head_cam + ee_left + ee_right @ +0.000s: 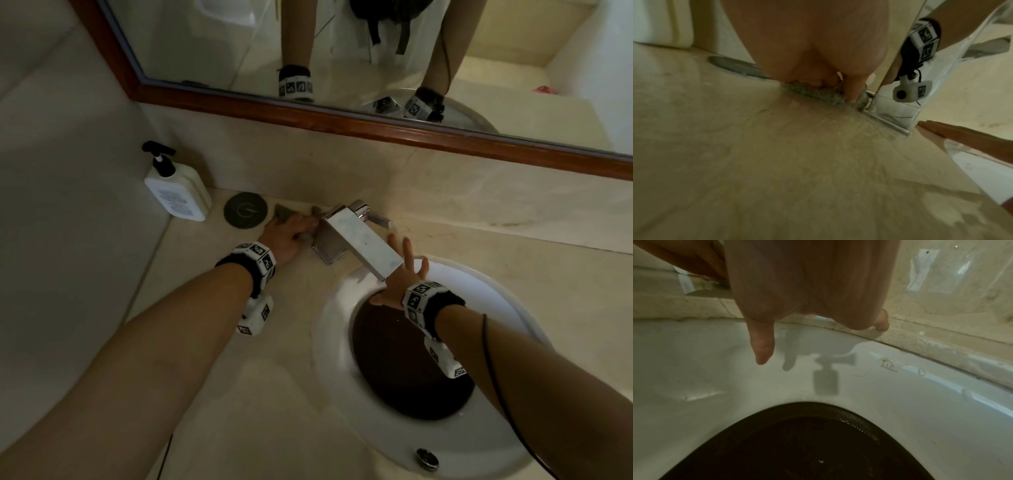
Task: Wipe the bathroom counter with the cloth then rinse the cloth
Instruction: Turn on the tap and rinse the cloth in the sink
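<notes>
A grey-green cloth (283,214) (813,91) lies bunched on the beige stone counter (267,394) against the left side of the chrome tap's base (329,246). My left hand (296,230) (830,87) is on top of it, its fingers curled down into the cloth and its thumb pressing the edge. Most of the cloth is hidden under the hand. My right hand (407,263) (818,331) is open with spread fingers, under and beside the tap spout (363,245), above the back rim of the white sink (493,287). It holds nothing.
A white pump bottle (178,193) stands in the back left corner, a dark round disc (245,210) beside it. The sink's dark bowl (407,366) takes up the right. The backsplash (445,192) and a wood-framed mirror (342,116) stand behind.
</notes>
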`<state>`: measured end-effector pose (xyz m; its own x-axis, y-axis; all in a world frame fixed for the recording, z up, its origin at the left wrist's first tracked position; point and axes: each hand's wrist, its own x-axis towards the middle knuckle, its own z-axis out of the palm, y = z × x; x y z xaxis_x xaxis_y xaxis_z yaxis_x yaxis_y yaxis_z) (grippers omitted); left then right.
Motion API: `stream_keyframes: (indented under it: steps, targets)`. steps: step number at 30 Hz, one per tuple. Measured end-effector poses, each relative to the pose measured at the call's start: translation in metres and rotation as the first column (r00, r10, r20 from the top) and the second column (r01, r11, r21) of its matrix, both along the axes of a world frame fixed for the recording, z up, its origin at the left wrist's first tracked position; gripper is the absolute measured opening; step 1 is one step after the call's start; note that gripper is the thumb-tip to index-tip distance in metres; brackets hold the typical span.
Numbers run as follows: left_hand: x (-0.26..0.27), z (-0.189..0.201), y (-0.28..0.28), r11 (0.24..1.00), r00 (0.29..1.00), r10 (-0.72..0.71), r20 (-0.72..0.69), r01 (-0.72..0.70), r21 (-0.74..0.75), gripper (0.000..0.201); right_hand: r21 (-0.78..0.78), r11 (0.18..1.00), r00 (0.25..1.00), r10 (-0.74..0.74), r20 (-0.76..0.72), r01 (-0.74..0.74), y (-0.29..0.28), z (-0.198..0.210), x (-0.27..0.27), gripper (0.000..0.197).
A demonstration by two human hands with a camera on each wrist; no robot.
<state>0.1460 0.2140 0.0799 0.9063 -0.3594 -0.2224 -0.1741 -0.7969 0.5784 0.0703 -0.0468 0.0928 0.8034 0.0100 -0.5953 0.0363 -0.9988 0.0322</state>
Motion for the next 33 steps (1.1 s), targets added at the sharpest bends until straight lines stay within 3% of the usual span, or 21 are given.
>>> stream_keyframes:
  steps: [7, 15, 25, 29, 33]
  targets:
    - [-0.034, -0.006, 0.008, 0.998, 0.998, 0.065, 0.007, -0.065, -0.016, 0.037, -0.024, 0.999, 1.0, 0.022, -0.013, -0.022, 0.003, 0.003, -0.004, 0.116]
    - [-0.082, -0.006, -0.008, 0.995, 0.996, 0.095, -0.003, -0.095, 0.025, 0.044, -0.062, 0.995, 0.997, 0.073, -0.03, -0.075, 0.007, 0.004, -0.02, 0.11]
    - [-0.12, 0.006, -0.038, 0.998, 0.998, -0.058, -0.033, 0.06, 0.037, 0.051, 0.126, 0.992, 0.996, 0.031, -0.081, -0.021, 0.024, -0.003, -0.067, 0.116]
    - [-0.123, 0.006, -0.048, 0.998, 0.992, -0.013, -0.122, 0.006, -0.056, 0.046, 0.248, 0.965, 0.996, -0.069, -0.06, 0.082, 0.026, 0.004, -0.086, 0.111]
    - [-0.133, 0.012, -0.055, 0.999, 0.994, -0.02, -0.111, 0.015, -0.048, 0.045, 0.274, 0.954, 0.991, -0.13, 0.022, 0.119, 0.022, 0.015, -0.095, 0.1]
